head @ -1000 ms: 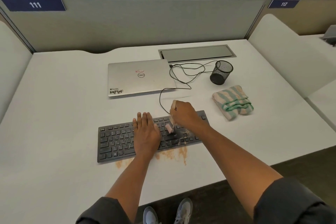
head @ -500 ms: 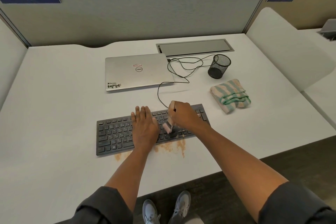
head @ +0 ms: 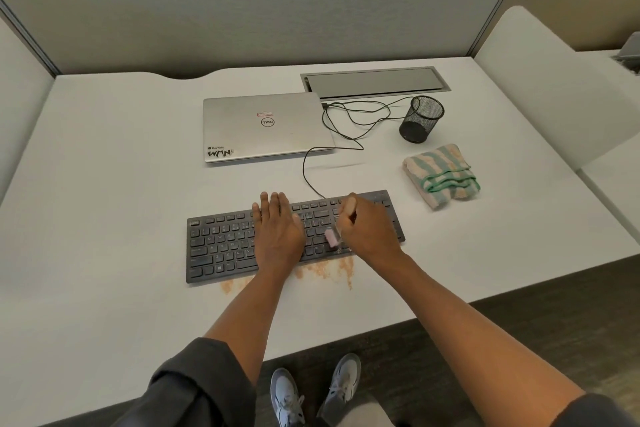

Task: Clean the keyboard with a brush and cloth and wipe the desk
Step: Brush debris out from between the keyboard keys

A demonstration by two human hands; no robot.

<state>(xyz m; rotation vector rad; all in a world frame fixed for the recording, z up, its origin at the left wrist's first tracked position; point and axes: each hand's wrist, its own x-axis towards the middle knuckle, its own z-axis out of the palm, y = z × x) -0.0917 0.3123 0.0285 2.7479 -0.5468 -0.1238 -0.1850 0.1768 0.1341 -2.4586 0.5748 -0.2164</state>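
The keyboard (head: 242, 243) lies lengthwise left to right, slightly askew, near the table's (head: 104, 184) front edge. The left hand (head: 277, 236) presses flat on it — the right hand (head: 369, 229) grips a pink-tipped brush (head: 331, 237) angled down-left onto the keys. The striped cloth (head: 441, 175) sits right-rear.

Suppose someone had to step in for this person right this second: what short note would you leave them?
Left hand: flat on the keyboard, fingers straight, steadying it.
Right hand: grips the brush, its pink head down on the keys right of centre.
Cloth: folded on the desk, right of the keyboard, untouched.
Done: brushing is under way; orange-brown crumbs lie on the desk along the keyboard's front edge.
Left: finish brushing, wipe the keyboard with the cloth, then wipe the desk, crumbs included. The closed laptop and mesh cup sit behind.
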